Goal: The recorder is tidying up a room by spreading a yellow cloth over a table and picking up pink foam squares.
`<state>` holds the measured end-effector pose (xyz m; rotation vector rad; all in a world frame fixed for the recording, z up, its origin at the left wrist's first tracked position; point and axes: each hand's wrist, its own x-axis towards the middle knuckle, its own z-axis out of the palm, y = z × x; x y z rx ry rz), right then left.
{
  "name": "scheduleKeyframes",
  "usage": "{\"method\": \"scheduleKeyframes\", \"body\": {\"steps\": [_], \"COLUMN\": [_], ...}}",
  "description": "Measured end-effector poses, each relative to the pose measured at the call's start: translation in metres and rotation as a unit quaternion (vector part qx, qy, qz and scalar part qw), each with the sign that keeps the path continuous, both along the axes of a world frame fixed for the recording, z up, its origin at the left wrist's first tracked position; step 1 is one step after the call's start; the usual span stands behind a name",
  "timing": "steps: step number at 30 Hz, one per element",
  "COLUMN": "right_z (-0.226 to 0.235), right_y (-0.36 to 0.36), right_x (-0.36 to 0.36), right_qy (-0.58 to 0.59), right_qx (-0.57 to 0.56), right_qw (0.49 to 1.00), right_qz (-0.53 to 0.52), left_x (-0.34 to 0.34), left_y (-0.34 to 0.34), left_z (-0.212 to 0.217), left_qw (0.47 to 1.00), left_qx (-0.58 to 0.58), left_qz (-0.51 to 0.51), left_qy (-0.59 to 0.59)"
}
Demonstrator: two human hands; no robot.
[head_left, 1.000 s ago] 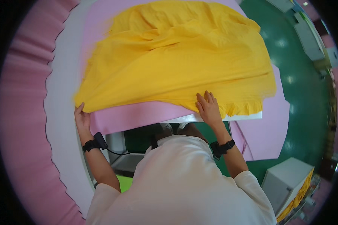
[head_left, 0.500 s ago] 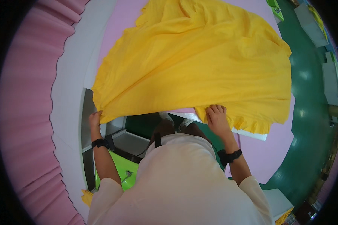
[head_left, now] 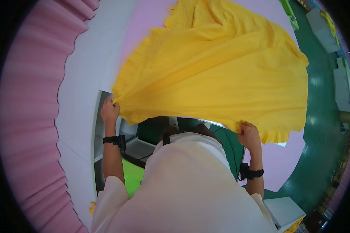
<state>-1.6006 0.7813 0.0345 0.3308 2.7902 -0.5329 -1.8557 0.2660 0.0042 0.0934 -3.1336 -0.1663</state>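
Note:
A large yellow cloth (head_left: 217, 73) with ruffled edges lies spread over a pink tabletop (head_left: 142, 29), its near edge pulled toward my body. My left hand (head_left: 110, 108) grips the cloth's near left edge, and folds fan out from that grip across the fabric. Closed on the near edge at the right is my right hand (head_left: 249, 135). Between the two hands the edge hangs slightly slack above the floor. The fingertips of both hands are partly hidden in the fabric. Each wrist wears a black strap with a small device.
A white surface (head_left: 79, 77) and a pink pleated curtain (head_left: 39, 97) run along the left. Below my left arm are an open grey compartment and a bright green panel (head_left: 132, 176). Green floor (head_left: 319, 112) stretches right, with white cabinets (head_left: 342, 85) beyond. A white box (head_left: 284, 211) stands lower right.
Both hands have moved rightward with the cloth; the left rose slightly and the right came nearer my body. The cloth's left edge shifted right, baring more pink tabletop, and its folds fan more sharply.

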Motion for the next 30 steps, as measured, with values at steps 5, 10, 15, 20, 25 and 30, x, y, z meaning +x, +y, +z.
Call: {"method": "scheduleKeyframes", "body": {"steps": [5,10,15,20,25,30], "right_z": [-0.004,-0.035,-0.039,-0.03,-0.055,-0.046], "right_y": [-0.048,-0.1,-0.128,-0.165,-0.156,-0.126], "right_x": [-0.017,-0.032,-0.045,-0.053,-0.046,-0.017], "right_qy": [0.117,0.158,0.195,0.194,0.22,0.21], "right_qx": [-0.027,0.039,0.091,-0.008,0.083,0.142], "right_qw": [0.991,0.982,0.965,0.979,0.97,0.954], "right_qz": [-0.061,-0.093,-0.149,-0.064,-0.053,-0.162], "left_x": [-0.015,-0.016,-0.014,0.007,0.02,0.032], "left_y": [-0.01,-0.052,-0.068,-0.064,-0.035,-0.003], "left_z": [-0.013,-0.08,-0.099,-0.112,-0.098,-0.079], "left_qw": [0.997,0.95,0.785,0.51,0.448,0.7], "left_qx": [0.05,0.31,0.586,0.806,0.815,0.609], "left_qz": [0.047,0.035,0.145,0.21,0.181,-0.179], "left_qy": [0.027,0.005,-0.138,-0.213,-0.32,-0.326]}}
